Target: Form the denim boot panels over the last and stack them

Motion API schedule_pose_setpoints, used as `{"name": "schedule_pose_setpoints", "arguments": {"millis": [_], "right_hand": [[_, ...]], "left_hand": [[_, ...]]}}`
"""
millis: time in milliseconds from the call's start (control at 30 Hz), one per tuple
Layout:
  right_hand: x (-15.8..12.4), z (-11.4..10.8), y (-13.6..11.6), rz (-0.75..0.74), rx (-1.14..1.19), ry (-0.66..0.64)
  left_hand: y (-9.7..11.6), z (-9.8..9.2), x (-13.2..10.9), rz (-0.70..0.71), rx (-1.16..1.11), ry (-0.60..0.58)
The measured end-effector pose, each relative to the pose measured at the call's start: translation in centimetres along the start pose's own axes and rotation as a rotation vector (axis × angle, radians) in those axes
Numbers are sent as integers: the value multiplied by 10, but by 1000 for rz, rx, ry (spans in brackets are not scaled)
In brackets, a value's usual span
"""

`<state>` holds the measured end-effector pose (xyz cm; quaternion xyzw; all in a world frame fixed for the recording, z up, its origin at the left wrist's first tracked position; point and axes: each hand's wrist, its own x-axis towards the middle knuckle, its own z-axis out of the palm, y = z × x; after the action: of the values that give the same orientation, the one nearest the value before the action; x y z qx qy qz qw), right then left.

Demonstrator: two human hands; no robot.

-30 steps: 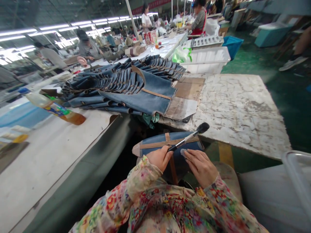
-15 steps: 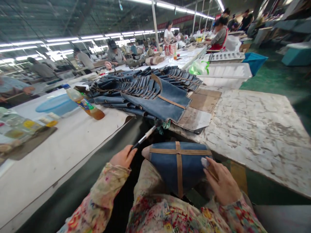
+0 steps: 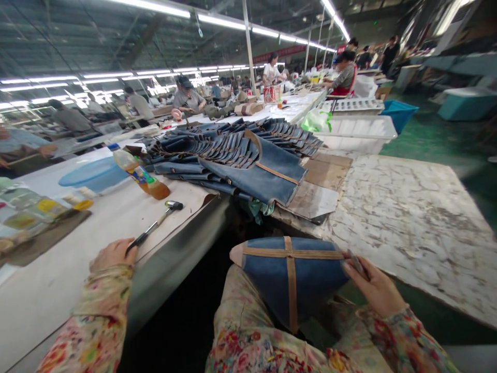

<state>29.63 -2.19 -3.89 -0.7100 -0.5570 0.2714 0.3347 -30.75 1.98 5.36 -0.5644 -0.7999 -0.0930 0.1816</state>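
My left hand (image 3: 115, 254) is closed round the dark handle of a small hammer (image 3: 154, 225), over the white table on the left; the hammer's head points away from me. Across my lap lies a blue leather piece (image 3: 267, 264) with brown straps crossing on it and a pale pointed tip at its left end. At its right end, my right hand (image 3: 375, 285) is closed on a thin brownish-grey tool (image 3: 357, 264) whose kind I cannot make out. The fingers of that hand are at the leather's edge, and part of them is hidden.
A pile of similar blue leather pieces (image 3: 217, 150) lies ahead on cardboard (image 3: 326, 173). To the left are a bottle of amber liquid (image 3: 143, 176) and a blue basin lid (image 3: 93, 173). A stained white board (image 3: 411, 207) is at right; beyond stand a white bin (image 3: 361, 129) and seated co-workers.
My left hand has carried the hammer leftward from above the dark gap to the table. My right hand has shifted right, at the end of the leather piece, and the white bit there no longer shows.
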Motion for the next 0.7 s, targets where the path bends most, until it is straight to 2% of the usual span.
{"name": "schedule_pose_setpoints", "arguments": {"millis": [100, 200, 233, 300, 400, 467, 533, 600, 700], "right_hand": [[10, 3, -1, 2, 93, -61], [20, 4, -18, -51, 82, 0], [21, 2, -30, -72, 60, 26], [16, -5, -61, -131, 30, 66], [-6, -13, -117, -315, 48, 90], [-23, -10, -150, -460, 61, 95], [-36, 1, -173, -595, 75, 51], [-43, 13, -187, -674, 80, 0], [-46, 18, -202, -717, 93, -39]], "left_hand": [[19, 0, -22, 42, -96, 104], [56, -4, -48, 131, -318, 127], [70, -4, -56, 136, -407, 88], [100, -2, -69, 106, -604, -76], [147, 7, -84, 48, -917, -453], [177, 15, -92, -46, -1091, -651], [199, 20, -97, -201, -1208, -714], [208, 22, -100, -319, -1273, -674], [197, 13, -95, -357, -1309, -602]]}}
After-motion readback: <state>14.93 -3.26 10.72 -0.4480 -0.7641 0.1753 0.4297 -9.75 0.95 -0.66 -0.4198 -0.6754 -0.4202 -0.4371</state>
